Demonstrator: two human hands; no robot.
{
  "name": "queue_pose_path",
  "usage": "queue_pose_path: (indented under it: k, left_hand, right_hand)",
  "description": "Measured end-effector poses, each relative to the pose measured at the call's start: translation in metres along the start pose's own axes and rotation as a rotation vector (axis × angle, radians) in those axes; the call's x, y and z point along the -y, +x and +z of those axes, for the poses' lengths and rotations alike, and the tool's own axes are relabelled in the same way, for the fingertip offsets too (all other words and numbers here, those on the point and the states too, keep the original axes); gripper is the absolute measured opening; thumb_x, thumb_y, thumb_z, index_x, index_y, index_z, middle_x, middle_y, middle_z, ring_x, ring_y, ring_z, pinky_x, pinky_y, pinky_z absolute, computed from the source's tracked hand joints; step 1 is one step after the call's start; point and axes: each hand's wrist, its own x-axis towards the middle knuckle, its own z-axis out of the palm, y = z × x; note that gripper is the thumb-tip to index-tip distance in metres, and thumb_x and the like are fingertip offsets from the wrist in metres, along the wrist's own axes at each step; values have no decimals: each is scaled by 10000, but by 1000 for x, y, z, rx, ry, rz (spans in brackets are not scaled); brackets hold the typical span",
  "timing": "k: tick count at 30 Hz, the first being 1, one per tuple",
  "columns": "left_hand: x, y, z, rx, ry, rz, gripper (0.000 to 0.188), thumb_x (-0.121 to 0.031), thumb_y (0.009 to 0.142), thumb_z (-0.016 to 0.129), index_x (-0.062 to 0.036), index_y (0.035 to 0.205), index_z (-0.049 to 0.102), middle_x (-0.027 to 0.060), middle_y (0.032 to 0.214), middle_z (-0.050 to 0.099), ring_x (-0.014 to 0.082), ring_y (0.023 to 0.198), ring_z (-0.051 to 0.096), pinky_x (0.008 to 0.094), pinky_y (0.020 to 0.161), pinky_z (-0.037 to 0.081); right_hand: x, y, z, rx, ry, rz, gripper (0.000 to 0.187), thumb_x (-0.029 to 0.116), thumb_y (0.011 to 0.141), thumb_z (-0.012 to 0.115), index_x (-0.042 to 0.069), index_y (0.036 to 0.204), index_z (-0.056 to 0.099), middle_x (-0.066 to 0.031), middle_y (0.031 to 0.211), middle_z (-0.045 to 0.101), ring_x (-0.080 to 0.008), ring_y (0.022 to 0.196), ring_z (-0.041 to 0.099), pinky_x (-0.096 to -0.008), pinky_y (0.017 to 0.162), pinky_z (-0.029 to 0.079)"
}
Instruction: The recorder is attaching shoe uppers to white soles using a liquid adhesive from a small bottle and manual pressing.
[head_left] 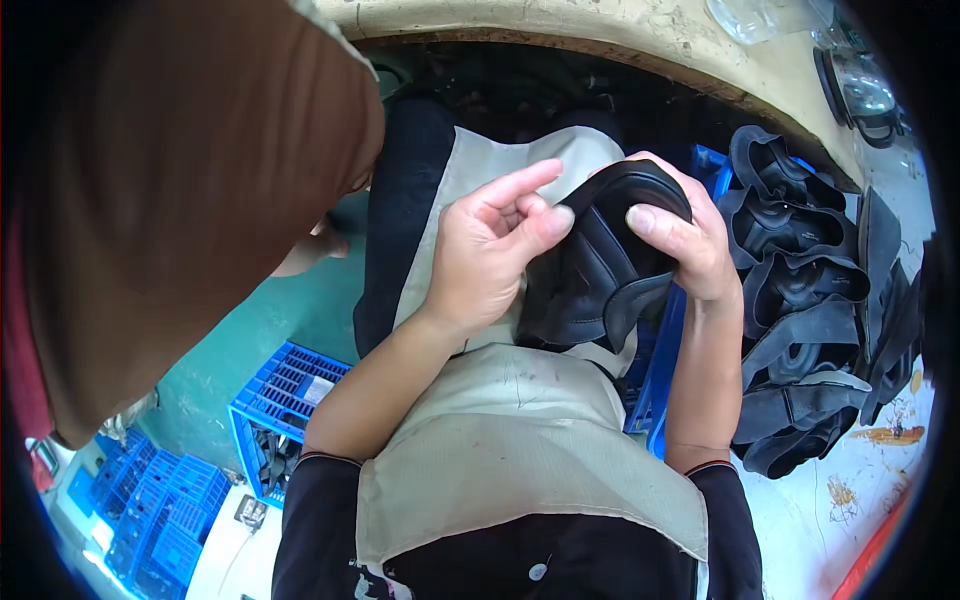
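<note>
A black leather shoe upper (610,255) with stitched seams is held up over my lap. My right hand (690,225) grips it by its right side, thumb on the face and the other fingers behind. Beside its left edge is my left hand (485,245), index finger stretched out, thumb apart from it and the other fingers curled. The left thumb tip is at the upper's edge; whether it presses there I cannot tell. A beige apron (520,420) covers my front and lap.
Several black shoe uppers (795,235) are stacked at my right beside a blue crate (660,370). A worktable edge (600,30) with clear bottles (745,15) lies ahead. Another person in brown clothing (200,180) stands close at left. Blue crates (285,375) sit on the floor.
</note>
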Motion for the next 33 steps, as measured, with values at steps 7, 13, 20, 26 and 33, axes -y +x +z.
queue_pose_path:
  k: [7,13,20,26,33]
  left_hand:
    - [18,10,21,-61,83,-3,187,-12,914,718,21,1097,700,52,919,695,97,786,595,195,771,499]
    - [52,11,11,37,-192,111,198,-78,945,704,23,1115,705,57,916,699,94,756,582,193,729,498]
    - [5,46,4,142,331,75,235,-204,1013,640,21,1010,706,37,875,680,95,758,585,213,744,496]
    - [-3,30,-11,146,643,79,313,-267,1012,645,21,914,719,23,787,662,90,697,569,218,674,487]
    - [8,2,-26,12,964,191,352,-306,1019,632,7,893,731,9,761,664,68,674,549,208,615,454]
  right_hand:
    - [-24,-8,-20,-39,59,2,242,186,845,676,15,1016,674,-31,893,632,-138,805,525,-256,767,419]
    - [-53,-8,-38,81,-12,71,481,355,730,668,-5,1049,664,-86,939,677,-183,848,564,-308,796,431]
    - [-44,-1,-9,24,75,-45,287,209,834,683,-3,1025,697,-42,874,657,-146,786,553,-263,745,436]
    - [-45,-10,14,-25,36,30,305,231,856,691,-8,1046,703,-41,855,676,-136,762,575,-254,733,453]
    - [-73,-20,36,-44,27,78,314,247,879,691,-5,1064,710,-36,851,683,-125,746,587,-242,709,466]
